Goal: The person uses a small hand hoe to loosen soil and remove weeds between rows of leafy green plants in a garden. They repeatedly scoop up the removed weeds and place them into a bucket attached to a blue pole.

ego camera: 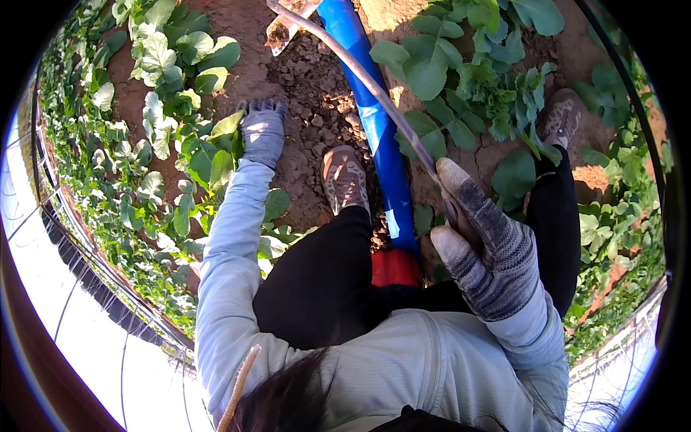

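My left hand [263,132], in a grey knit glove, reaches down to the brown soil beside the leafy plants [208,162]. Its fingers are apart and point away from me; I see no tool in it. A striped grey glove covers my right hand [475,237], which grips the end of a long curved wooden handle [372,89]. The handle runs up over a blue hose [386,156] to the top edge. A soil-smeared metal blade [286,29] shows there, partly cut off by the frame; how it joins the handle is hard to tell.
A red object [397,267] lies between my legs at the near end of the hose. My shoes [345,178] stand on either side of the hose. Loose clods [318,81] cover the ground left of it. More broad-leaved plants [432,65] grow on the right.
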Motion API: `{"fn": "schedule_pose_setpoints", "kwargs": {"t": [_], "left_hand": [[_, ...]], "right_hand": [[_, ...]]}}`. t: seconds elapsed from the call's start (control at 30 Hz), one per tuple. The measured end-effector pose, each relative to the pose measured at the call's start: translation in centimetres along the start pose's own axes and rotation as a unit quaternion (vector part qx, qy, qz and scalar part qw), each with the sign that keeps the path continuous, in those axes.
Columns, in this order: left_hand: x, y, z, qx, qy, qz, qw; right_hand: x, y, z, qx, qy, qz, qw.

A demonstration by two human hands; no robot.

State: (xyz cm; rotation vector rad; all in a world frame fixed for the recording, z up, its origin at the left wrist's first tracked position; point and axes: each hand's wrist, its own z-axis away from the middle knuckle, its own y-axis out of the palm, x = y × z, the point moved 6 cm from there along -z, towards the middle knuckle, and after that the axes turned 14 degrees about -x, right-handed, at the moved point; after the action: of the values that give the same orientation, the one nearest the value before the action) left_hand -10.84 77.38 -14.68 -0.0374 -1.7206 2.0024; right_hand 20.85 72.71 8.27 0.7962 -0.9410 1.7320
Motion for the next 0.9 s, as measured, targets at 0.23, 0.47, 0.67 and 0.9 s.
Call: {"fn": "schedule_pose_setpoints", "kwargs": {"t": [0.23,0.47,0.67,0.9], "left_hand": [[0.7,0.8,0.2,0.028,0.029,0.009,0.999],[1.4,0.1,-0.4,0.035,-0.037,0.06,0.997],[4.3,-4.1,-0.3,-0.152,-0.251,0.553,0.78],[1.8,-5.1,0.7,0.047,-0.206,0.655,0.725]], "right_hand": [[0.1,0.3,-0.1,0.002,-0.016,0.018,1.0],[0.1,0.3,-0.3,0.009,0.013,0.016,1.0],[-0.1,0.2,-0.1,0.011,0.015,0.016,1.0],[0.1,0.2,0.0,0.006,0.004,0.008,1.0]]}}
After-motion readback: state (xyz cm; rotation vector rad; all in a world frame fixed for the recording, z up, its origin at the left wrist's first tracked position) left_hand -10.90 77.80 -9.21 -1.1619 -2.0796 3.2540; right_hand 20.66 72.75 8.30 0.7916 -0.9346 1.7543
